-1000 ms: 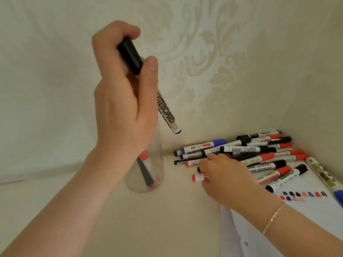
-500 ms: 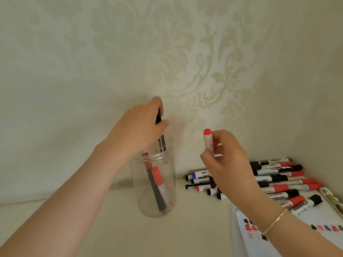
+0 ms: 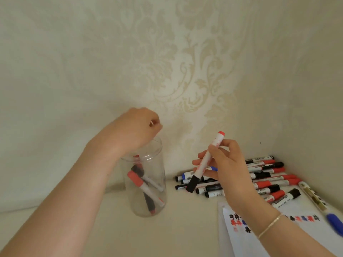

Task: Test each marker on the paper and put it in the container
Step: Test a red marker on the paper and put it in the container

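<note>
Head view: my left hand [image 3: 137, 127] hangs over the clear jar [image 3: 146, 182], fingers loosely curled and holding nothing. My right hand [image 3: 226, 167] grips a marker [image 3: 206, 162], tilted, above the pile of markers [image 3: 265, 179] beside the paper [image 3: 306, 232].

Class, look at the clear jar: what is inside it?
Inside the jar lean several markers, red-capped and black-capped. The left hand covers part of the mouth, so the exact count is unclear.
</note>
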A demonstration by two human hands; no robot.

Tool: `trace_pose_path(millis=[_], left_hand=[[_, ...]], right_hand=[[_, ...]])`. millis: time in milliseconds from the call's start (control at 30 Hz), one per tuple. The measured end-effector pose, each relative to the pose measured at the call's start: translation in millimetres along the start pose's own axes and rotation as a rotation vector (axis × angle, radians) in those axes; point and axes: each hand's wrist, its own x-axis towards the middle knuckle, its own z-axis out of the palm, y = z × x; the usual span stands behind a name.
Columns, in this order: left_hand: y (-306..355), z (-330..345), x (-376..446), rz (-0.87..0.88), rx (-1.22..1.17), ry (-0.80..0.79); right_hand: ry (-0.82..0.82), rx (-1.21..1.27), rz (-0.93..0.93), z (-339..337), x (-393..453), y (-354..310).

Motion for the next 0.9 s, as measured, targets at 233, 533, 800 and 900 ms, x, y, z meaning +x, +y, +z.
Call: trace_pose_path(millis=[233, 533, 800, 900], left_hand=[[74.8, 99.3, -47.6, 0.211, -0.151, -0.274], [104.1, 137.1, -35.1, 0.423, -0.551, -0.428], [102.0, 142.1, -33.7, 0.377, -0.964, -0.779], [88.2, 147.9, -33.9, 0.313, -0.999, -0.794]], right_hand=[[0.264, 0.031, -0.026, -30.7, -2.7, 11.2], [-0.153, 0.238, 0.364, -91.2, -11.9, 24.7], [-0.263, 0.204, 0.367, -119.3, -7.8, 11.2], [-0.13, 0.312, 0.298, -140.1, -0.5, 3.8]])
